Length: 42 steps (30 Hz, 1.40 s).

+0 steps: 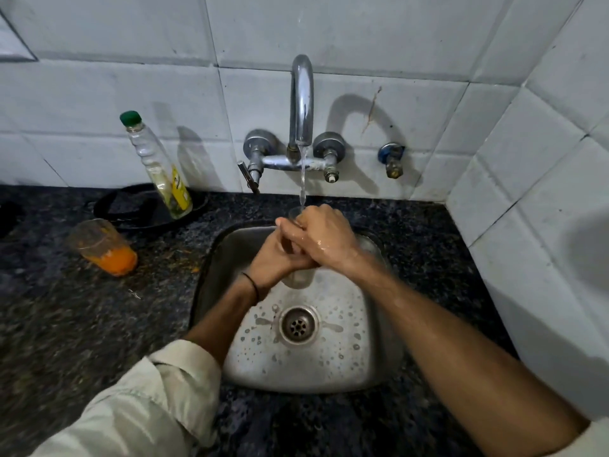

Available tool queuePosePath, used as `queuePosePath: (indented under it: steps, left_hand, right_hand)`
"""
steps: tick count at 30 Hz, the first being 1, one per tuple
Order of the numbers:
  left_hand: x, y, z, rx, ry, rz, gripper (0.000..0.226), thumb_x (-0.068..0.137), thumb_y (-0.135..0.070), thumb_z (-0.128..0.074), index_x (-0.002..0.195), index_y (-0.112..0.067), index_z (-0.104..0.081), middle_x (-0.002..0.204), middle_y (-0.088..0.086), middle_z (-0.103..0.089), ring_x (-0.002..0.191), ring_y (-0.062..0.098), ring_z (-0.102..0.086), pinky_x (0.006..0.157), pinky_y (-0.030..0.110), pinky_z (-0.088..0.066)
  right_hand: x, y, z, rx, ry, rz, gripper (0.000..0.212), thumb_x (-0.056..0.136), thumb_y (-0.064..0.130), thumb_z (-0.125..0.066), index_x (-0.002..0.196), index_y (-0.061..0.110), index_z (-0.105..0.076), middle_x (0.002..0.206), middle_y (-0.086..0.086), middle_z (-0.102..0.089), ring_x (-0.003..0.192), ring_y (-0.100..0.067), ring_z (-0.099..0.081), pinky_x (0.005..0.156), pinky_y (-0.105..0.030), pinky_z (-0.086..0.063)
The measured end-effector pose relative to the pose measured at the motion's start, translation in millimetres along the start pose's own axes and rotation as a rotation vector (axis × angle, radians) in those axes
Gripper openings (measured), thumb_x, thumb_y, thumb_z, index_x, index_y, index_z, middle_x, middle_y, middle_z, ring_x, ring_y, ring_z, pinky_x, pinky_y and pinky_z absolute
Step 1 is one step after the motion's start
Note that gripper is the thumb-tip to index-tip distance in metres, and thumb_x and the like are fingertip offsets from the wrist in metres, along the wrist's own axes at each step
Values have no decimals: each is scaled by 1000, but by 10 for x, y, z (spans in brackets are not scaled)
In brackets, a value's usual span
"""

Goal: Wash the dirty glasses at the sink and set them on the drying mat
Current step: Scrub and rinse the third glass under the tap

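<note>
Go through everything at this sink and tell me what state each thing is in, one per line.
Tap: running.
Clear glass: held under the stream, upright.
Left hand: gripping the clear glass.
Right hand: wet, around the clear glass.
Orange-stained glass: dirty, on the counter.
Soap bottle: capped, nearly empty.
Sink: wet, drain open.

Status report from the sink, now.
Both hands, left hand and right hand, closed on clear glass under running tap. Second dirty glass, orange residue, waits on counter left. Nothing blocking.
</note>
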<state>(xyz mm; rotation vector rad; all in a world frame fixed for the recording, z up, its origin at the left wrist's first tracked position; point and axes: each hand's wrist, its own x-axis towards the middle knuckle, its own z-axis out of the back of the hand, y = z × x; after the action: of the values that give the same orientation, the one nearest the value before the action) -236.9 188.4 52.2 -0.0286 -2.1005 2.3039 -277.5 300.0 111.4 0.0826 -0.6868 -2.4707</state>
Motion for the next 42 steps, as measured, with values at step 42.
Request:
queuePosePath:
  steps: [42]
  left_hand:
    - [-96, 54, 110, -260, 181, 97, 43, 71, -1, -79, 111, 2, -64, 99, 12, -70, 97, 23, -67, 90, 33, -55]
  right_hand:
    - [-4, -31, 156, 162, 201, 82, 43, 92, 38, -62, 55, 16, -66, 46, 8, -59, 43, -5, -54, 51, -23, -45]
